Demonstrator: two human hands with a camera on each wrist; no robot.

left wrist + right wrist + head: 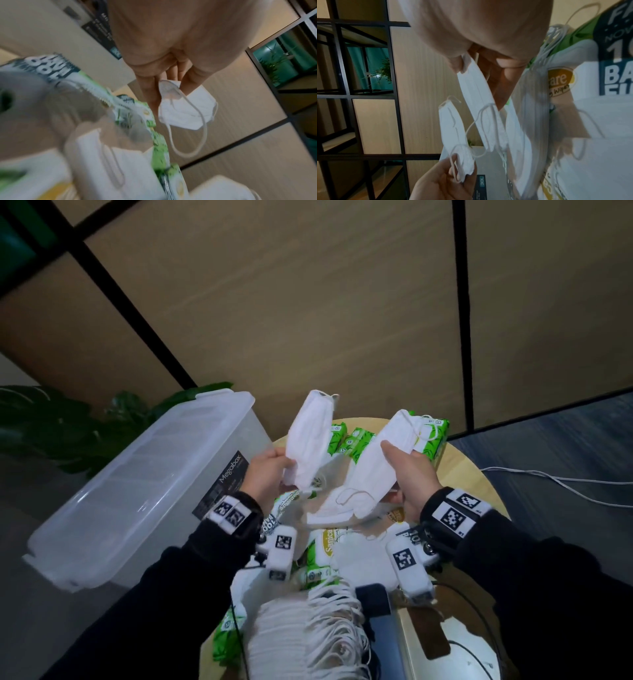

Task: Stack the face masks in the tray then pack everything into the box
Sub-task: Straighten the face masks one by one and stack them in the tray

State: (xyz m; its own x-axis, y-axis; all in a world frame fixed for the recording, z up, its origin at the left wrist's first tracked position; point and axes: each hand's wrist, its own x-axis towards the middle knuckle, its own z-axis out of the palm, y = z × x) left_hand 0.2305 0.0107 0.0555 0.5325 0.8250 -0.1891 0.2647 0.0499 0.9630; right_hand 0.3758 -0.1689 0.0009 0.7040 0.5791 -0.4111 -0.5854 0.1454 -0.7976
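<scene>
My left hand (270, 470) pinches one folded white face mask (310, 436) by its lower end and holds it upright above the table; its ear loop hangs down in the left wrist view (187, 108). My right hand (407, 463) grips a second white mask (380, 460), held slanted just to the right of the first (479, 94). Both masks hover apart from each other. More loose masks (337, 508) lie on the pile below. A row of stacked masks (308, 635) with dangling loops fills the tray near me. The clear lidded box (137, 487) stands at the left.
Green and white wipe packs (352, 440) are scattered over the round wooden table (472, 474). A metal tin (431, 642) and cables sit at the front right. A plant (61, 426) stands behind the box. A black-framed shelf (351, 94) stands beyond.
</scene>
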